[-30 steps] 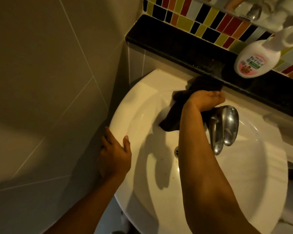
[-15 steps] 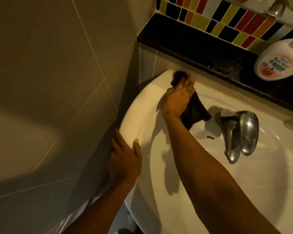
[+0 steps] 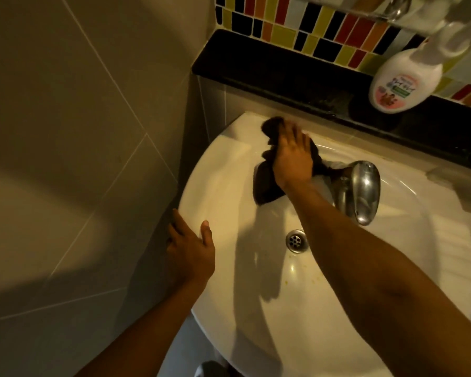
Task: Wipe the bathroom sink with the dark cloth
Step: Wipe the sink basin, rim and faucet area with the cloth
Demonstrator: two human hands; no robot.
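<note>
Pressing the dark cloth flat against the back-left slope of the sink, your right hand lies open-palmed on top of it, fingers spread rather than curled, just left of the chrome tap. Your left hand rests open on the left rim, holding nothing, its grip only a brace. Yellowish specks show in the basin below the drain, so I judge the bowl's front and right side are yet to be wiped.
</note>
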